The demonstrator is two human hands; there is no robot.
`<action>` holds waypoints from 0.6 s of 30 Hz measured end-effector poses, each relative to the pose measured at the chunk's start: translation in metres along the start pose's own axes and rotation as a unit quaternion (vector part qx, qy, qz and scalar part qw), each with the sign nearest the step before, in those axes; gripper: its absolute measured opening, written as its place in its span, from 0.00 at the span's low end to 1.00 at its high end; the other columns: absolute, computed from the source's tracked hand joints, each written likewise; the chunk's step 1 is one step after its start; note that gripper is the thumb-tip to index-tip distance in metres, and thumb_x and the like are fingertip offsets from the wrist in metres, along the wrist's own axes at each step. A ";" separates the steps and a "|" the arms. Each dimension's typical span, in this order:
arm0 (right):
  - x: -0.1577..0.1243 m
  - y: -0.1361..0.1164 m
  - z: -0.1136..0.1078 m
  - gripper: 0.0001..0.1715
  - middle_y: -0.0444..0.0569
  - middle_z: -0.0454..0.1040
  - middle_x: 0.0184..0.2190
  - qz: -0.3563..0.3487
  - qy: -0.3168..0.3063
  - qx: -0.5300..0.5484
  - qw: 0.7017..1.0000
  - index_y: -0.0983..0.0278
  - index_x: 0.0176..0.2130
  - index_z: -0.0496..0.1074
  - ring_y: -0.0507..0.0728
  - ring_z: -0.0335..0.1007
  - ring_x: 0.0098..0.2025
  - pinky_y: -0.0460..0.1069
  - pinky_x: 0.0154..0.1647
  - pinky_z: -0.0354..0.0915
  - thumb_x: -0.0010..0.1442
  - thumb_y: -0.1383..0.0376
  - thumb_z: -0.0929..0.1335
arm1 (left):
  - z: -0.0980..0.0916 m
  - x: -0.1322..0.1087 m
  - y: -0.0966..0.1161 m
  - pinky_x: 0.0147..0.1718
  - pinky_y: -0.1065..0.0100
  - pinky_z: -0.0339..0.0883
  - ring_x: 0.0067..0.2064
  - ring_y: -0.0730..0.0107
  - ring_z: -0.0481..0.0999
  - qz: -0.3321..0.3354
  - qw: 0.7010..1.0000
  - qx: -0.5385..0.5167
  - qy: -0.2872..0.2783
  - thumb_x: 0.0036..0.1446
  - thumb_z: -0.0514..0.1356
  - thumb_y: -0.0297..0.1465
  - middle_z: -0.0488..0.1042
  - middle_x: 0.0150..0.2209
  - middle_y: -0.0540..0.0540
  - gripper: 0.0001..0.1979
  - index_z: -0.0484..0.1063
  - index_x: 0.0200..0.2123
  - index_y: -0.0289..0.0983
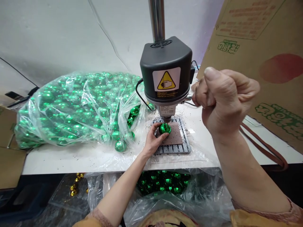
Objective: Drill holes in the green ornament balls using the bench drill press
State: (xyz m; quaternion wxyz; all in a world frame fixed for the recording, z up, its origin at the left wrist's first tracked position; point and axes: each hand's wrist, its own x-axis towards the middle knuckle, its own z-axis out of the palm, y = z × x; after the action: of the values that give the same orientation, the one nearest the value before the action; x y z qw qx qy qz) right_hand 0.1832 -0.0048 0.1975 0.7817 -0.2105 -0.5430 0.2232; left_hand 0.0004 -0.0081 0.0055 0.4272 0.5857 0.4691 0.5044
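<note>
My left hand [155, 138] pinches a shiny green faceted ball [165, 128] between thumb and fingers. It holds the ball on a brown board [176, 134] over the grey slotted base [187, 148] of a small drill press. The press's black motor head [166, 72] carries a yellow warning label, and its chuck [167, 119] is directly above the ball, at or near its top. To the right of the head, my right hand [224, 97] is raised in a fist around the press's feed handle. A metal piece [188, 98] shows beside the fist; the grip itself is hidden.
A large clear bag [71, 110] of green balls lies at left, with one loose ball [120, 145] by its mouth. Another plastic bag of green balls [163, 182] sits below the table edge. Cardboard box [255, 78] and brown strap [265, 148] are at right. Dark shavings dot the white table [71, 162].
</note>
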 end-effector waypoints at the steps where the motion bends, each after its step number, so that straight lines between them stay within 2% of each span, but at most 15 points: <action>1: 0.000 0.000 0.000 0.28 0.40 0.55 0.11 -0.001 0.000 0.000 1.000 0.61 0.13 0.57 0.49 0.50 0.14 0.55 0.18 0.47 0.58 0.67 0.70 | 0.000 0.000 0.001 0.58 0.58 0.65 0.56 0.57 0.74 0.002 1.000 0.009 0.000 0.50 0.73 0.40 0.76 0.52 0.43 0.26 0.73 0.50 0.40; 4: 0.000 -0.001 0.000 0.27 0.40 0.55 0.10 -0.005 0.001 -0.001 1.000 0.61 0.14 0.57 0.49 0.50 0.14 0.54 0.18 0.46 0.58 0.67 0.70 | 0.001 0.001 0.001 0.57 0.58 0.65 0.55 0.57 0.74 -0.005 1.000 0.010 0.003 0.50 0.73 0.40 0.76 0.52 0.43 0.27 0.72 0.51 0.40; 9: -0.002 -0.005 0.004 0.28 0.39 0.53 0.11 0.004 0.010 -0.021 1.000 0.63 0.14 0.54 0.47 0.48 0.15 0.51 0.18 0.45 0.60 0.68 0.69 | 0.002 0.001 -0.005 0.56 0.57 0.68 0.53 0.58 0.76 -0.027 0.998 -0.046 0.024 0.53 0.71 0.43 0.77 0.51 0.41 0.28 0.71 0.53 0.39; 12: 0.004 -0.006 0.009 0.27 0.38 0.54 0.12 0.010 0.013 -0.026 1.000 0.64 0.15 0.55 0.44 0.48 0.16 0.48 0.18 0.45 0.62 0.69 0.66 | 0.000 0.001 -0.006 0.58 0.56 0.67 0.54 0.57 0.76 -0.029 0.999 -0.035 0.012 0.53 0.71 0.43 0.76 0.52 0.41 0.28 0.71 0.53 0.39; 15: 0.019 -0.004 0.013 0.27 0.38 0.54 0.10 0.034 0.013 0.009 0.999 0.63 0.14 0.57 0.45 0.48 0.13 0.48 0.15 0.44 0.59 0.69 0.68 | -0.002 0.001 -0.004 0.61 0.53 0.64 0.58 0.53 0.74 -0.021 1.000 -0.007 -0.003 0.54 0.71 0.42 0.76 0.53 0.41 0.27 0.72 0.54 0.39; 18: 0.035 0.000 0.016 0.28 0.37 0.50 0.09 0.090 0.009 0.020 0.996 0.60 0.13 0.54 0.47 0.46 0.11 0.49 0.11 0.42 0.59 0.69 0.67 | 0.000 -0.001 -0.002 0.66 0.50 0.57 0.66 0.48 0.66 0.002 0.999 0.033 -0.006 0.51 0.73 0.39 0.74 0.57 0.40 0.26 0.74 0.52 0.41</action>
State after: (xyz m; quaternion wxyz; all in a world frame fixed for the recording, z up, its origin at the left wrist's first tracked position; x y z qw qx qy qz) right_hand 0.1789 0.0168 0.2286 0.7676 -0.2451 -0.5101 0.3009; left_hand 0.0000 -0.0090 0.0037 0.4091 0.6033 0.4820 0.4861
